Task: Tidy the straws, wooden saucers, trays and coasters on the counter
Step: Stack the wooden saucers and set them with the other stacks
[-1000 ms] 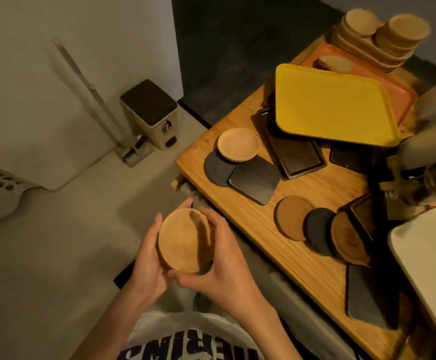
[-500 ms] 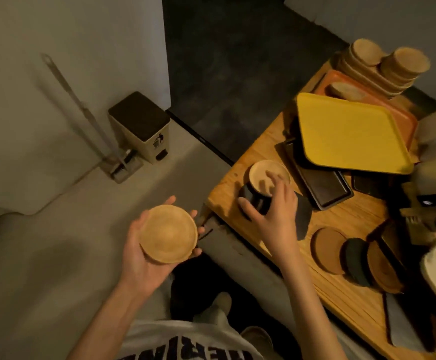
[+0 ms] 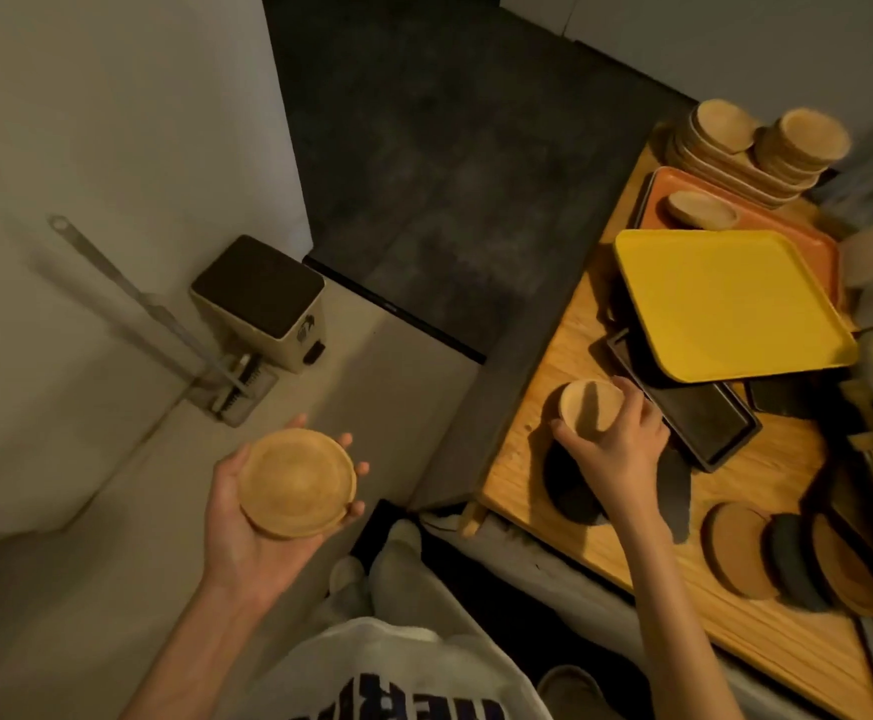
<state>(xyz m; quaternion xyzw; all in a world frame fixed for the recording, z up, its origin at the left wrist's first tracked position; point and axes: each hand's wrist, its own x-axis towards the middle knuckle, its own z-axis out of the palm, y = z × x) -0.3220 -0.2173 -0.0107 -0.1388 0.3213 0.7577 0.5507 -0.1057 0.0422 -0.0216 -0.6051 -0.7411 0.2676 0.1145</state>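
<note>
I am looking down at both hands near the corner of the wooden table (image 3: 767,636). My left hand (image 3: 263,517) is lying palm up out over the floor, away from the table, and it is cradling a round wooden saucer (image 3: 297,490) flat on the palm; the grip there is curled loosely, fingertips showing past the saucer's far rim. My right hand (image 3: 619,449) is reaching over the table's near corner and its grip is pinching a second, smaller-looking wooden saucer (image 3: 591,410) by the rim, with that saucer tilted up off the surface. Just under this hand a dark round coaster (image 3: 572,493) is lying on the wood, and a dark flat mat (image 3: 676,493) is sitting beside the wrist.

Further along the near edge three round coasters are overlapping in a row: a brown one (image 3: 733,556), a dark one (image 3: 793,563) and another brown one (image 3: 847,576). A dark rectangular tray (image 3: 704,415) is lying partly beneath a yellow tray (image 3: 725,301), which is overlapping an orange tray (image 3: 684,181). A small oval wooden dish (image 3: 702,210) is resting on the orange tray. At the far end, a stack of wooden saucers (image 3: 806,140) is standing on a pile of pale wooden trays (image 3: 710,163), with another wooden saucer (image 3: 724,124) beside it. A lidded bin (image 3: 260,298) is standing on the floor by the wall.
</note>
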